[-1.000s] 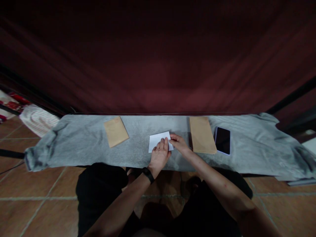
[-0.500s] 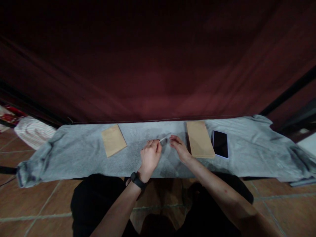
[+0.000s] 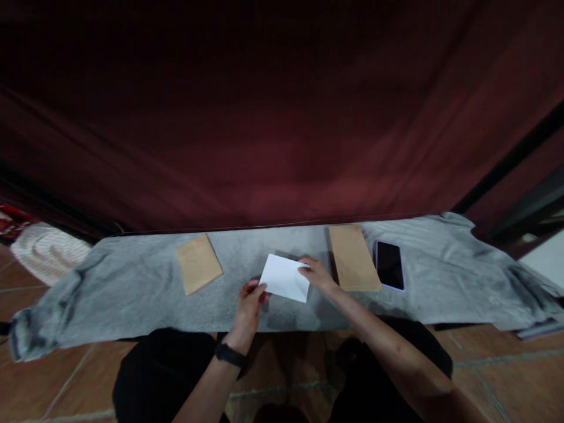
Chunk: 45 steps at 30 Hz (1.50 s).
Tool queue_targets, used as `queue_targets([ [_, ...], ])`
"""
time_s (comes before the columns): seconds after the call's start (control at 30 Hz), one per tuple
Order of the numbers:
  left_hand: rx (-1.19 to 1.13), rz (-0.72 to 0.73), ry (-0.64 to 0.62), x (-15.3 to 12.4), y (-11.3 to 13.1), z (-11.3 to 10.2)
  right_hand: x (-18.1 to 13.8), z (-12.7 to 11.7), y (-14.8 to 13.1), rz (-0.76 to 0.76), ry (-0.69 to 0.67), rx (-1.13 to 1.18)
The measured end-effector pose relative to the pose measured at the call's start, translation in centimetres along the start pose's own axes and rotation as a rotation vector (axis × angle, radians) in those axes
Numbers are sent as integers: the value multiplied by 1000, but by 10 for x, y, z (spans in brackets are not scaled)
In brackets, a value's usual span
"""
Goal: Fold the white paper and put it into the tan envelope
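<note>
A white sheet of paper is held between my two hands above the grey cloth. My left hand pinches its lower left corner, thumb on top and fingers beneath. At the paper's right edge, my right hand grips with the thumb and fingers closed on it. To the left lies a flat brown paper envelope. On the right a thicker stack of brown envelopes rests beside my right hand.
A phone with a pale purple edge lies right of the stack. Behind the cloth-covered bench hangs a dark red curtain. My knees are below the front edge, over a tiled floor. A striped cloth shows at far left.
The paper, earlier seen edge-on in my left hand, now faces up flat. My right hand, earlier apart from it, has taken hold of its right side.
</note>
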<state>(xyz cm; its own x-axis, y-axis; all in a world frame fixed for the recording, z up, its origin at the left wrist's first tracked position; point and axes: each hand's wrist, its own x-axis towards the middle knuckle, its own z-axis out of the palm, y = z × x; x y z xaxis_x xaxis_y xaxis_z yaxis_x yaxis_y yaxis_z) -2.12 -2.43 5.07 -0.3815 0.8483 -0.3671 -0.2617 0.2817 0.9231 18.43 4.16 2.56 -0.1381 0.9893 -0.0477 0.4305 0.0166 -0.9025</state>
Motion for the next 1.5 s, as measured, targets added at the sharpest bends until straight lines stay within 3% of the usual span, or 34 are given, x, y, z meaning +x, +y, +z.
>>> queue_targets([
  [0.07,137,42,-25,5,-8,-8,0,3,2,-22,-13,-166],
  [0.23,512,195,-51,18,-17,-10,-8,10,0,-55,14,-324],
  [0.4,833,320,-25,19,-21,-11,-21,18,-4,-318,111,-594],
  [0.6,1014,303,-81,15,-21,-13,-45,45,1,-459,-29,-679],
  [0.77,990,291,-116,13,-20,-16,-54,49,9,-437,-47,-754],
  [1.0,518,82,-99,8,-30,-11,-57,49,9,-475,-18,-771],
  [1.23,524,90,-81,7,-32,-9,-60,53,17,-450,11,-794],
  [1.33,794,261,-76,-2,-26,-11,-58,52,18,-446,22,-803],
  [1.43,1200,622,3,-13,-24,-7,-58,52,17,-432,15,-810],
  [1.5,1315,808,-14,-17,-28,2,-58,52,17,-427,6,-813],
])
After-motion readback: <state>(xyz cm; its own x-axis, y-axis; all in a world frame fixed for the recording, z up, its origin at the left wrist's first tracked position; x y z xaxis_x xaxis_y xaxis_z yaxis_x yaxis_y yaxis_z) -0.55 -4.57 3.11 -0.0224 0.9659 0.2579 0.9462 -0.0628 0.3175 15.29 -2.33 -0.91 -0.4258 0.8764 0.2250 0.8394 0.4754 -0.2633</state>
